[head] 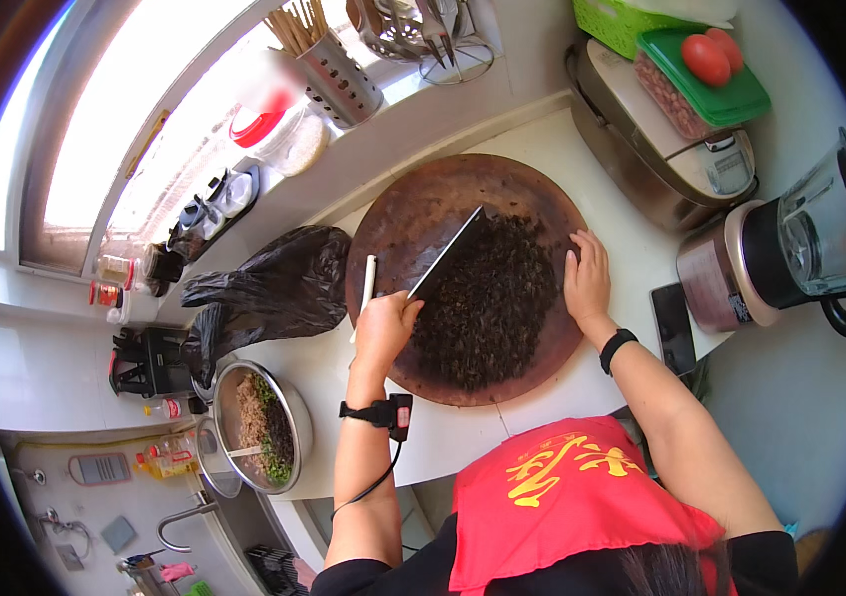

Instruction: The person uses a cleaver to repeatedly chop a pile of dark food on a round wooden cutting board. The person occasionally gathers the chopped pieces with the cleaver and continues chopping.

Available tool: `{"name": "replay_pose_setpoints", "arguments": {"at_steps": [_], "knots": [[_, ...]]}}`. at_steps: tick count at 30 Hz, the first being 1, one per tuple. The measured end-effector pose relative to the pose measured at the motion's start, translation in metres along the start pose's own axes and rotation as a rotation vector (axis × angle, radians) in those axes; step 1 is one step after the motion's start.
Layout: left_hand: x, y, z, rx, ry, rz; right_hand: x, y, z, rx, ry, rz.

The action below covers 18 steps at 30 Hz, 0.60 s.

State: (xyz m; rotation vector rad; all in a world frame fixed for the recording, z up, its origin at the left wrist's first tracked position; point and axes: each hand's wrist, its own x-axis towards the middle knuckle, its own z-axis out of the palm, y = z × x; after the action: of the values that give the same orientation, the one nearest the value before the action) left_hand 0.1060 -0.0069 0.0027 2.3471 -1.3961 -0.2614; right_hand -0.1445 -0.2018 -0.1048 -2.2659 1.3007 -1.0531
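Observation:
My left hand [382, 328] grips a cleaver [447, 257] by its handle. Its blade slants up and to the right over a heap of dark chopped food [482, 313], and the blade hides part of the heap. That heap lies on a round wooden chopping board [423, 186]. At the board's right rim rests my right hand [588, 279], fingers together and holding nothing. A thin white stick-like thing [369, 279] lies at the left rim, partly hidden by my left hand.
Left of the board lie a black plastic bag [289, 276] and a steel bowl [304, 439] of chopped food. A phone [672, 328], a blender [736, 261] and a rice cooker [654, 149] stand or lie at right. A perforated utensil holder [341, 78] stands on the windowsill.

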Motion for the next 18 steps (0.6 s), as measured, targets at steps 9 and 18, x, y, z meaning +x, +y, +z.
{"name": "replay_pose_setpoints", "arguments": {"at_steps": [9,18], "knots": [[-0.040,0.060,0.008,0.288,-0.196,-0.087,0.000,0.000,0.001,0.031,0.001,0.027],[-0.063,0.069,0.003,0.091,0.057,-0.060,-0.001,0.001,0.001,0.026,-0.001,0.026]]}}
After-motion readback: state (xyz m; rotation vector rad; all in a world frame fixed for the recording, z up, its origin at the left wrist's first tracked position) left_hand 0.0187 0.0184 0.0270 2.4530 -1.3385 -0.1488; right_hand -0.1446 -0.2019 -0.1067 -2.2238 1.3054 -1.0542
